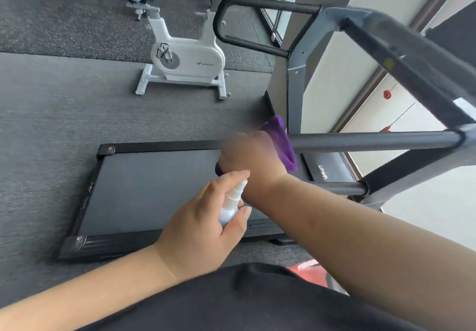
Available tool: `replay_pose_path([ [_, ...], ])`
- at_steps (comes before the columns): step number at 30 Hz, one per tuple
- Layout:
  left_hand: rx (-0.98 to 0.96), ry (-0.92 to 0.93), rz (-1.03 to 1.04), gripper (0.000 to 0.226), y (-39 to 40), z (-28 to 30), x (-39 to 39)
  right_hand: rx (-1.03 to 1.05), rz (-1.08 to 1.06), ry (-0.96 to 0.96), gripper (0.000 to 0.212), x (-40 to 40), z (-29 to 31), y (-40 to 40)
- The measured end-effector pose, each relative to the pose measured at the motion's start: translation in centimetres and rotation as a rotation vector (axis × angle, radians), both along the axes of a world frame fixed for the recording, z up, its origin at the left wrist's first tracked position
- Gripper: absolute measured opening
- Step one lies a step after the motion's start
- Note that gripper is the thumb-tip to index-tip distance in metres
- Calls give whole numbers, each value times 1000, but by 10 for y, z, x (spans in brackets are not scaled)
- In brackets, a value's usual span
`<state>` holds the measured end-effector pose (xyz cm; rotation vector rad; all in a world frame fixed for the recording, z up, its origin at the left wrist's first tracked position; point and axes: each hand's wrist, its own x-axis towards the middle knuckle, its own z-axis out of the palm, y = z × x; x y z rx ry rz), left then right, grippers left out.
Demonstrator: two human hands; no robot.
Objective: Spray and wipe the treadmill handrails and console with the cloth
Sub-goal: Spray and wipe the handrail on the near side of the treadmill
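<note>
Purple cloth (282,142) is wrapped over the near end of the treadmill's dark handrail (373,140), bunched under the right hand (251,160). That hand is blurred, so its fingers cannot be made out singly, but the grip seems to be curled round the cloth and the rail together, with folds of purple showing past the knuckles and a scrap below the heel of the hand. The handrail runs level from the hand to the right, where it meets the grey frame of the treadmill (296,78).

Just below and nearer the camera, the left hand (206,227) holds a small white spray bottle (231,202). Its grip is closed round the bottle's body: thumb on the near side, fingers curled behind, forefinger lying along the top by the nozzle. The nozzle points up and to the right, close to the right wrist.

A second, shorter rail (342,187) sits lower down beyond the right forearm. The black running belt (154,189) lies flat on the grey floor (51,124) beneath both hands. A black looped handle (257,21) stands at the treadmill's far side. Farther back on the floor is a white exercise bike (185,57), well apart from the treadmill.
</note>
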<state>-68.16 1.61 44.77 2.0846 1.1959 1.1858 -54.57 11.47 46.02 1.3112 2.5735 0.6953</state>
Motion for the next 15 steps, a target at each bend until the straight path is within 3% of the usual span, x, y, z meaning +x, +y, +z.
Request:
replay_pose_path([
  [4,63,73,-50,54,3,13,16,9,42,18,37,19,6,5],
  [9,34,112,-20,47,14,22,31,59,-42,413,60,60,18,9],
  [15,-31,103,41,48,21,18,39,177,-224,726,53,133,21,13],
])
